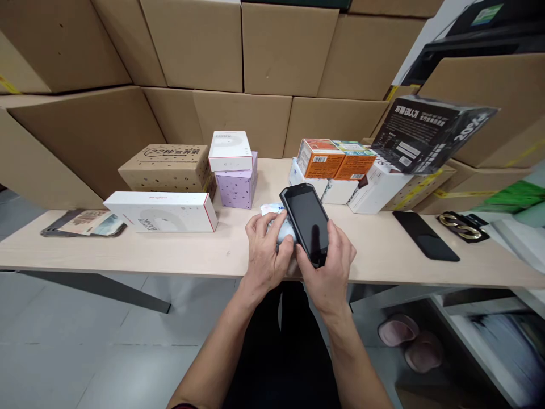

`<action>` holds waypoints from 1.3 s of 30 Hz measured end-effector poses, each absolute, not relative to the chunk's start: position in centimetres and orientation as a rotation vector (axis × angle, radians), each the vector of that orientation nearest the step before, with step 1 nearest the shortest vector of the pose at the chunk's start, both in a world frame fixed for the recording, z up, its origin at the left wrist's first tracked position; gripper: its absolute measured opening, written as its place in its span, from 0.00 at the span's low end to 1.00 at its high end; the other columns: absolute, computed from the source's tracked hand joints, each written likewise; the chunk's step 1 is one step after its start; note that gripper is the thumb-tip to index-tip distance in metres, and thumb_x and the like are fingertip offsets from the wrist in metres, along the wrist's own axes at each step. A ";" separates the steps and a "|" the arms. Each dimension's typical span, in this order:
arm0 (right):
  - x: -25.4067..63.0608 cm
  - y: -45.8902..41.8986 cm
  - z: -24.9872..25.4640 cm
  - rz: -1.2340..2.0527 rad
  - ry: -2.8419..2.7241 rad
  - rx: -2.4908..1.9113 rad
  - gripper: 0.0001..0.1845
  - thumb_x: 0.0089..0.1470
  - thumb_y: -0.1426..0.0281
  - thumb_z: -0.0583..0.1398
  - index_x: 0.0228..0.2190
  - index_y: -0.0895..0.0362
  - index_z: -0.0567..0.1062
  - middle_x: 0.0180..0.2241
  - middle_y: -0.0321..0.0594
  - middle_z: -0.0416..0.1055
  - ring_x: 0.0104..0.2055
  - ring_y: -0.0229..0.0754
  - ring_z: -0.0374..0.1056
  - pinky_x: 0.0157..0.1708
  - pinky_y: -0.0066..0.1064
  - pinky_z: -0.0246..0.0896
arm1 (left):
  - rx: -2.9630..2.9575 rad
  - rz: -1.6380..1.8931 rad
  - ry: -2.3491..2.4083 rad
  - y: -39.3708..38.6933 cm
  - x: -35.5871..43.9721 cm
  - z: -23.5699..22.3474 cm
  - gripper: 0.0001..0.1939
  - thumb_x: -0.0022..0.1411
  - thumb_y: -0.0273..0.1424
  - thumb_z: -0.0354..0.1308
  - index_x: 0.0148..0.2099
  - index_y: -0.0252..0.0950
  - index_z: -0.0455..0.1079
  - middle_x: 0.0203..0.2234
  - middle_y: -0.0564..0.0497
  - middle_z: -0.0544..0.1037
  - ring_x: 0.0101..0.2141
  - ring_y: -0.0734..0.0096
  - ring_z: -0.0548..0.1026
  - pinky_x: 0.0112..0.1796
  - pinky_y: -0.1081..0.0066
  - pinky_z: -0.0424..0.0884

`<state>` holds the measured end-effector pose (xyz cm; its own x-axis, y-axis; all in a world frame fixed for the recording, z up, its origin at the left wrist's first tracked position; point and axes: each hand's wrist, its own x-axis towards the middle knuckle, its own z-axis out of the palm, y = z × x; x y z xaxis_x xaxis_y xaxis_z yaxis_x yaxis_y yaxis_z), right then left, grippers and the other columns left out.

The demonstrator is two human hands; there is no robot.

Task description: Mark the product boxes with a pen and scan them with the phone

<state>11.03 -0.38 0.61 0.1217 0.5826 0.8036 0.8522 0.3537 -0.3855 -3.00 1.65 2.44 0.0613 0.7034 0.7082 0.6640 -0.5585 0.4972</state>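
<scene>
My right hand (330, 264) is closed around the lower end of a thick black smartphone (304, 213), its dark screen facing up. The phone is tilted, its top end leaning to the left. Beside it, my left hand (268, 250) curls its fingers over a small pale blue and white packet (287, 230) at the table's front edge. Part of the packet is hidden by my fingers and the phone. Both hands are close together, the left thumb near the phone's left edge.
On the table (179, 250) stand a long white box (162, 211), a brown carton (166, 165), a small white box (230, 149) on a purple box (236, 188), and orange boxes (319, 159). A flat black phone (426, 234) lies right. Cardboard walls (242, 116) close the back.
</scene>
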 end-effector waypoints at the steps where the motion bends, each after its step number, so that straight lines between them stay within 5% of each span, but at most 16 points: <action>1: 11.1 -0.4 0.6 -0.327 -1.568 -1.329 0.40 0.59 0.57 0.63 0.66 0.60 0.59 0.57 0.61 0.65 0.60 0.58 0.62 0.57 0.56 0.60 | 2.252 1.550 1.462 1.6 -3.0 2.4 0.23 0.72 0.35 0.46 0.64 0.33 0.66 0.53 0.39 0.71 0.57 0.57 0.64 0.62 0.52 0.58; 39: 14.0 -0.8 1.1 -0.294 -1.447 -1.374 0.44 0.57 0.55 0.64 0.68 0.54 0.55 0.59 0.57 0.66 0.61 0.58 0.63 0.57 0.58 0.61 | 2.240 1.611 1.449 1.9 -3.1 1.9 0.18 0.71 0.37 0.48 0.59 0.36 0.64 0.53 0.40 0.74 0.56 0.55 0.67 0.60 0.50 0.60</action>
